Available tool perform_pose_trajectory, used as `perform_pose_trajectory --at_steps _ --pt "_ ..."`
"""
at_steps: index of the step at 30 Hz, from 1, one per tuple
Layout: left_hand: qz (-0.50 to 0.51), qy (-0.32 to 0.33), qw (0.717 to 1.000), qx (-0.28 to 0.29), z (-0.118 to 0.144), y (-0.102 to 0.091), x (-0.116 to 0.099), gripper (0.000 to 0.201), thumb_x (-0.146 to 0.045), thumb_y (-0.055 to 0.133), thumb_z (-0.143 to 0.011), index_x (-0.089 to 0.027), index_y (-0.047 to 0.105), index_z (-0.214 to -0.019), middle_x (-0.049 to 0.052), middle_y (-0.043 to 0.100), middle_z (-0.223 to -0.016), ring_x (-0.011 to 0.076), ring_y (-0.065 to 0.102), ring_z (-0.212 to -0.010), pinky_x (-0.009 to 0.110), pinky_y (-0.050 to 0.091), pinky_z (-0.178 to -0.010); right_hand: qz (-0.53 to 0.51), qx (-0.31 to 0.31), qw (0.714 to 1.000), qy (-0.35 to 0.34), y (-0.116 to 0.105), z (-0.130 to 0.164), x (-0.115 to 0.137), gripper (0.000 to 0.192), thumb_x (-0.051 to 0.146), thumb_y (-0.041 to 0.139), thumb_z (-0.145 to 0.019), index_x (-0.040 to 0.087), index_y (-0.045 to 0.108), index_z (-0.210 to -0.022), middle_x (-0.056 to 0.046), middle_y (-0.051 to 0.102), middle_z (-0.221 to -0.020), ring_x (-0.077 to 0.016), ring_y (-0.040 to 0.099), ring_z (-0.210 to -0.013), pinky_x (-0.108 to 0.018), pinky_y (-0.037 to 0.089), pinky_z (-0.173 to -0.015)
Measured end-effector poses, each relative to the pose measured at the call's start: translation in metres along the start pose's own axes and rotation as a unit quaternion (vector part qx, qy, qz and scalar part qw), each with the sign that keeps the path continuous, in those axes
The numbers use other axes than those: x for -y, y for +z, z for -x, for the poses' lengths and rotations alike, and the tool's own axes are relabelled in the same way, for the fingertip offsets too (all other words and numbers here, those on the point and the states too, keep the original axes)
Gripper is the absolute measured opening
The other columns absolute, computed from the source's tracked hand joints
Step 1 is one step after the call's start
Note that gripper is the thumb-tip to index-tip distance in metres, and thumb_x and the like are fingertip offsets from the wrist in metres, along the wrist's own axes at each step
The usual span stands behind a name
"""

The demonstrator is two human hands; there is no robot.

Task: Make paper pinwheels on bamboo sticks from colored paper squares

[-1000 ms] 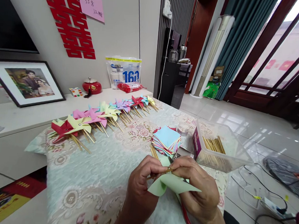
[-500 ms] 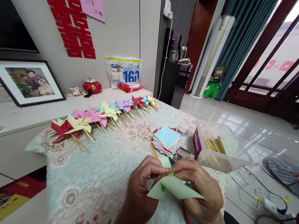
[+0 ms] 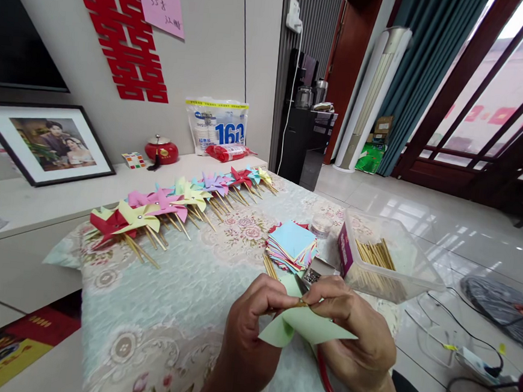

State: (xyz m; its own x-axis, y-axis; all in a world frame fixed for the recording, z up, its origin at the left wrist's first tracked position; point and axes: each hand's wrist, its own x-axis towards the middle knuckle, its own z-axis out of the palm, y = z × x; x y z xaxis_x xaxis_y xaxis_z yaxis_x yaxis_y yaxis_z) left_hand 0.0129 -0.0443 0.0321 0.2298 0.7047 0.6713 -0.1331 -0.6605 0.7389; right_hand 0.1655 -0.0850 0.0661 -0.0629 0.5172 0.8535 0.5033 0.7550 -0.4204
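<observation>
stick (image 3: pixel 302 304): mostly covered by fingers (image 3: pixel 268 295); red handle (image 3: pixel 327 386): partly hidden; black screen (image 3: pixel 20 38): cut by left edge

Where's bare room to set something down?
Widest: tablecloth between the pinwheels and the left hand. A smaller patch lies between the pinwheels and paper stack. Crowded: beyond the right hand, with paper stack, small open box and stick-filled plastic box.

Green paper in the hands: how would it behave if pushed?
Probably light and bendy: the green paper looks thin and bends in a smooth curve. It likely has some spring, since that curve stands raised rather than sagging flat. A firm push might crease it, as the bend looks hollow.
</observation>
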Motion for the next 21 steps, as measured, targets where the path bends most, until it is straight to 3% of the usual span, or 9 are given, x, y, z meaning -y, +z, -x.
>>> perform_pose_trajectory --at_steps 7,12,15,17,21 --pt "-0.007 0.006 1.0 -0.001 -0.001 0.0 -0.001 0.016 -0.007 0.063 -0.084 -0.021 0.069 -0.088 -0.001 0.059 -0.077 0.0116 0.059 -0.07 0.022 0.043 -0.062 0.015 0.012 1.0 -0.007 -0.002 -0.001 0.0 0.024 -0.003 0.057 -0.08 0.018 0.064 -0.089 -0.006 0.07 -0.083 -0.0165 0.065 -0.073 -0.034 0.052 -0.069" --pt "-0.005 -0.026 1.0 0.009 -0.001 -0.001 0.001 0.016 -0.007 0.062 -0.083 -0.02 0.07 -0.086 0.0 0.061 -0.078 0.0123 0.059 -0.07 0.023 0.044 -0.064 0.036 0.012 0.998 0.054 0.0 0.003 -0.002 0.023 0.002 0.058 -0.082 0.022 0.06 -0.092 -0.002 0.07 -0.081 -0.0161 0.067 -0.075 -0.029 0.053 -0.069" --pt "0.018 -0.1 0.995 0.024 -0.002 0.0 0.003 0.012 -0.01 0.062 -0.08 -0.018 0.07 -0.081 0.002 0.061 -0.078 0.0149 0.059 -0.072 0.025 0.044 -0.065 0.086 0.018 0.99 0.112 0.0 0.007 -0.009 0.024 0.006 0.059 -0.082 0.023 0.062 -0.099 -0.001 0.071 -0.083 -0.0154 0.068 -0.074 -0.025 0.052 -0.066" --pt "0.063 -0.186 0.98 0.018 -0.002 0.003 0.004 0.005 -0.016 0.064 -0.077 -0.016 0.069 -0.075 0.003 0.061 -0.076 0.0157 0.057 -0.07 0.026 0.043 -0.064 0.09 0.032 0.984 0.152 0.0 0.009 -0.016 0.024 0.009 0.06 -0.082 0.023 0.064 -0.102 -0.001 0.072 -0.086 -0.015 0.068 -0.072 -0.024 0.052 -0.063" --pt "0.177 -0.381 0.907 -0.025 0.0 0.012 0.009 0.005 -0.02 0.066 -0.069 -0.017 0.061 -0.069 -0.005 0.049 -0.053 0.0103 0.039 -0.051 0.023 0.031 -0.052 0.029 0.048 0.971 0.234 0.002 0.013 -0.03 0.018 0.02 0.065 -0.086 0.022 0.067 -0.104 -0.004 0.074 -0.093 -0.0179 0.07 -0.081 -0.026 0.055 -0.069"
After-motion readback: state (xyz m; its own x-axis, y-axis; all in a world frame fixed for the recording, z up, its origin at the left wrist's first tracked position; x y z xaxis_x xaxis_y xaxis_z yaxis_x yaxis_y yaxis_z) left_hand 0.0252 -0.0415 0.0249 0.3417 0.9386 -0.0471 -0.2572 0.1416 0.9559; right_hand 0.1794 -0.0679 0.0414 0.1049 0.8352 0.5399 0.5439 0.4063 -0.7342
